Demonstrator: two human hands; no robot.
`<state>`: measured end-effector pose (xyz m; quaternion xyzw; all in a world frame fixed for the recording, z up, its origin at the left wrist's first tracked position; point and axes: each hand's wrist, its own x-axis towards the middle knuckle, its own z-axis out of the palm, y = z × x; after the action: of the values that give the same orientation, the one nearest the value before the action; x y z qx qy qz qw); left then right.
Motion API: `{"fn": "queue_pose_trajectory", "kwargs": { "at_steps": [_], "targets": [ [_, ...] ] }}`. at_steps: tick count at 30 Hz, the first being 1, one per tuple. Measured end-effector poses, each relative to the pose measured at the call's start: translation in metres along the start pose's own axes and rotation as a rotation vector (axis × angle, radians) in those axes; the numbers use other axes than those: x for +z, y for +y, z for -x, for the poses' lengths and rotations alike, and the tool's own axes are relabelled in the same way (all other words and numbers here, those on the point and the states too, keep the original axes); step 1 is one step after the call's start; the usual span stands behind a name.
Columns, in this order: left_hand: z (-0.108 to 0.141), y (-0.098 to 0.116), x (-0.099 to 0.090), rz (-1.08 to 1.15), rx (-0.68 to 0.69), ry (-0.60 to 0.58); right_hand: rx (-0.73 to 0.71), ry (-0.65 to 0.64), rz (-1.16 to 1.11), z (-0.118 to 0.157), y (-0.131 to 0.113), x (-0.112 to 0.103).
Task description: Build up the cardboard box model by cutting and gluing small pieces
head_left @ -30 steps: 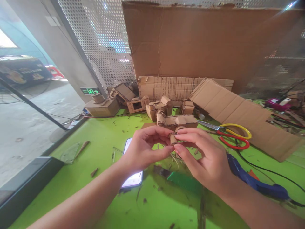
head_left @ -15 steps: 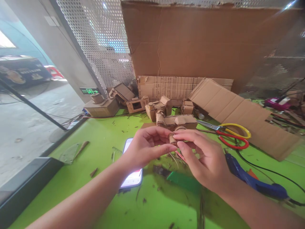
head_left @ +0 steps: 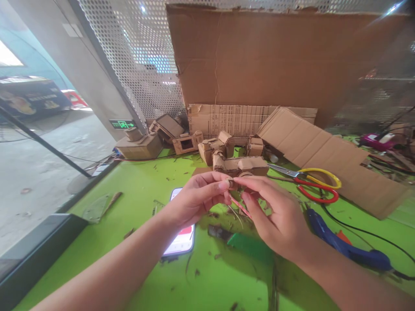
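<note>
Between my two hands is a small rolled piece of cardboard (head_left: 231,183), mostly covered by fingers. My left hand (head_left: 201,194) pinches it with the thumb on top. The index fingertip of my right hand (head_left: 275,207) touches its right end, while that thumb sits lower, a little apart. Beneath the hands lie a thin pink stick (head_left: 240,206) and a green-handled cutter (head_left: 249,246) with a dark blade. Just beyond stand cardboard models (head_left: 240,164) built from folded pieces. A lit phone (head_left: 181,242) rests under my left wrist.
Yellow-and-red scissors (head_left: 314,185) and a blue glue gun (head_left: 346,242) with a black cable lie on the right. Cardboard sheets (head_left: 324,147) lean behind them. A clear protractor (head_left: 95,209) is on the left of the green table (head_left: 129,268), among scattered scraps.
My left thumb has moved up onto the cardboard roll, which has turned and is now more covered. My right thumb and index finger have shifted slightly left.
</note>
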<state>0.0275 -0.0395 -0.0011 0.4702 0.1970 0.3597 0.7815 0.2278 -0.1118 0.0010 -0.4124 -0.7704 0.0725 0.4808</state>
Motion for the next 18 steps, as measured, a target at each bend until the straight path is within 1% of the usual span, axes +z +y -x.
{"fn": "queue_pose_trajectory", "kwargs": {
  "at_steps": [9,12,15,18],
  "targets": [
    [0.0001,-0.0022,0.0008,-0.002,-0.025,-0.010,-0.005,0.000,0.008,-0.0015,0.0008,0.0000],
    [0.0004,-0.0018,0.0003,-0.021,-0.009,-0.022,-0.014,-0.001,0.025,-0.0003,0.0021,0.0007],
    [0.0004,-0.0009,0.0003,-0.033,0.016,-0.002,-0.031,-0.011,0.050,-0.0003,0.0034,0.0006],
    [-0.0004,-0.0004,0.0005,-0.070,0.027,0.015,-0.045,0.022,0.091,-0.0043,-0.0002,-0.0063]
  ]
}}
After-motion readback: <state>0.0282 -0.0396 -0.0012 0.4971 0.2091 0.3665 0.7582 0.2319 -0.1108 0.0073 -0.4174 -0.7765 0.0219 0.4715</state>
